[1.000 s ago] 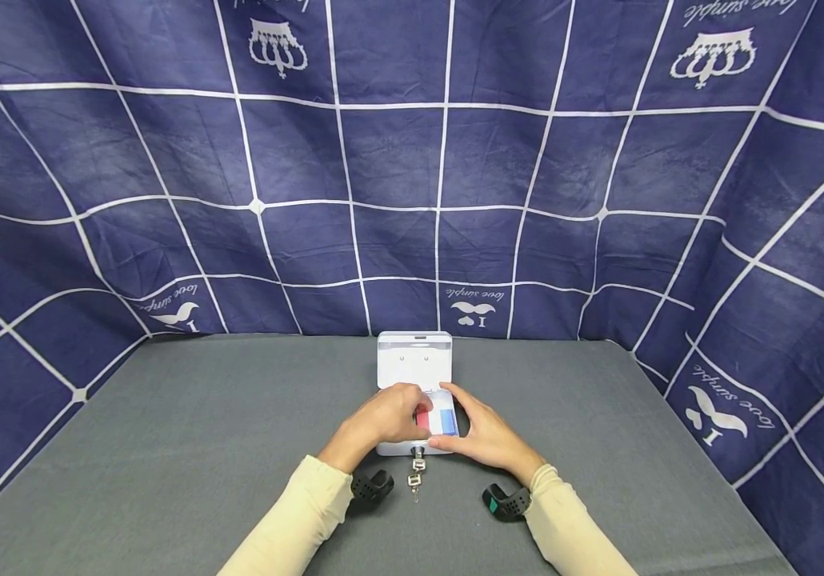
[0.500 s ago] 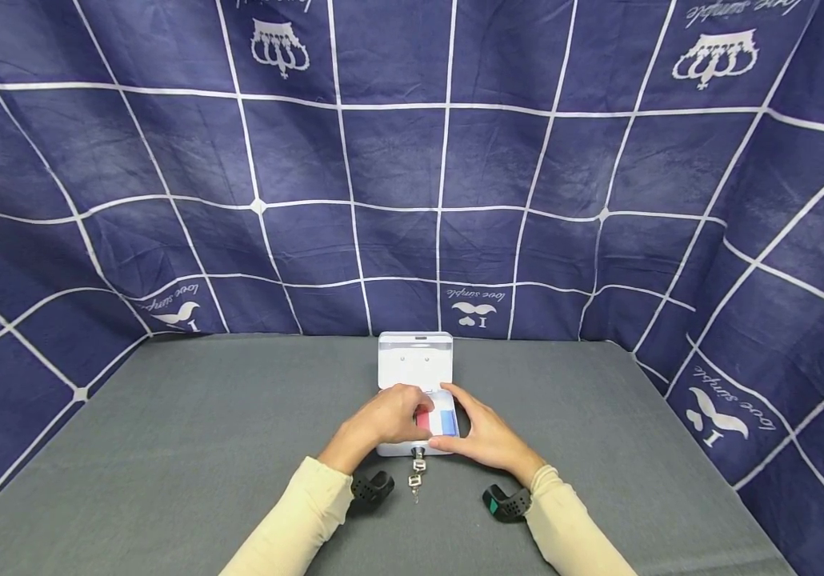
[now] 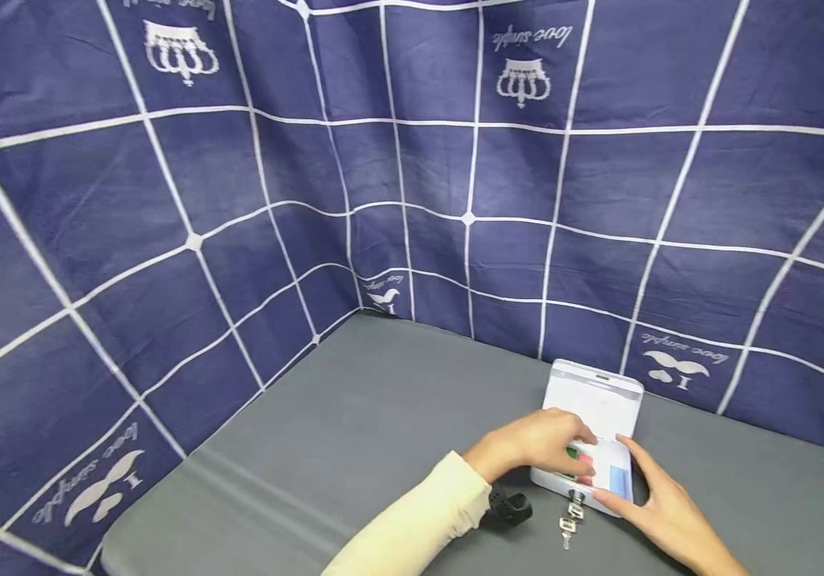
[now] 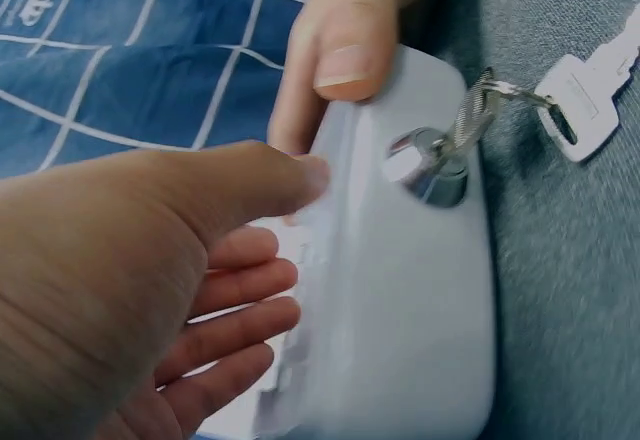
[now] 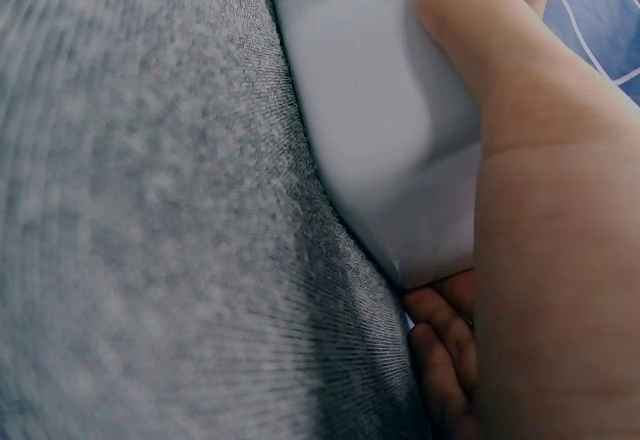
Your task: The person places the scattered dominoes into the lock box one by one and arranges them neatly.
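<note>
A white cash box stands with its lid raised, leaning back. Inside show a blue block-shaped item, a red one and a bit of green; their kind is too small to tell. My right hand grips the box's right side, thumb on the front rim. In the right wrist view its other fingers curl beside the box's lower corner. Over the box's left part is my left hand, loosely bent, thumb near the front rim, with nothing seen held. Keys hang from the front lock.
The box rests on a grey cloth-covered table. Behind and to the left hangs a blue curtain with white grid lines. A black band sits at my left wrist.
The head view has turned left, so the box and both hands now appear further right and lower. More of the green item shows beside the red one. Both hands stay at the box.
</note>
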A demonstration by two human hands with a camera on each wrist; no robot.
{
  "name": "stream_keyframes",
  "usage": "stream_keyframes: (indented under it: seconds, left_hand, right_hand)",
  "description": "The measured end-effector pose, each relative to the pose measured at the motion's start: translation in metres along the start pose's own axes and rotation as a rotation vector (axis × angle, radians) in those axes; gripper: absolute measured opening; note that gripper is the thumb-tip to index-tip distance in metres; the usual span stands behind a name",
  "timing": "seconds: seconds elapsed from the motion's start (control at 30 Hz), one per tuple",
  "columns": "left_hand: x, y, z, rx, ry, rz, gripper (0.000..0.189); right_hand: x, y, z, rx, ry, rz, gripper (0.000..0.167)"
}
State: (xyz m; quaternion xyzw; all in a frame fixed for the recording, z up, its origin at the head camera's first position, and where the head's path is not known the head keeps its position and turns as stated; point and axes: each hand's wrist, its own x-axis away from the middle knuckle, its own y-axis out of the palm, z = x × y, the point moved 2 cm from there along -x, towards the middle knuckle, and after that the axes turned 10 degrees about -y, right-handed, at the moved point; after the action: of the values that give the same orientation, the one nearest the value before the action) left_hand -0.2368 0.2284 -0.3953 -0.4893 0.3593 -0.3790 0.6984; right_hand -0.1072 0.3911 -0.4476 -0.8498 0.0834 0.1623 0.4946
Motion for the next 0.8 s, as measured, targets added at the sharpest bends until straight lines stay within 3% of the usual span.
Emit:
stream_keyframes:
  seconds: [0.13, 0.23, 0.33, 0.47, 0.6, 0.8]
  left_hand:
    - [0.042, -0.023, -0.039, 0.084, 0.023, 0.153, 0.036]
    - [0.075, -0.048, -0.069, 0.143, -0.015, 0.284, 0.032]
    - [0.098, -0.068, -0.088, 0.177, -0.066, 0.373, 0.030]
    - [0.121, -0.082, -0.111, 0.195, -0.178, 0.424, 0.031]
    - [0.142, -0.088, -0.131, 0.186, -0.297, 0.457, 0.035]
    - [0.170, -0.086, -0.149, 0.174, -0.403, 0.436, 0.046]
  right_hand:
    - [-0.018, 0.029, -0.022, -0.063, -0.068, 0.042, 0.087]
    - [-0.039, 0.049, -0.036, -0.119, -0.119, 0.053, 0.078]
    - [-0.049, 0.057, -0.044, -0.167, -0.149, 0.100, 0.060]
    - [-0.055, 0.060, -0.050, -0.200, -0.193, 0.202, 0.043]
    - [-0.058, 0.070, -0.055, -0.203, -0.204, 0.277, 0.038]
    - [-0.056, 0.089, -0.061, -0.185, -0.183, 0.339, 0.034]
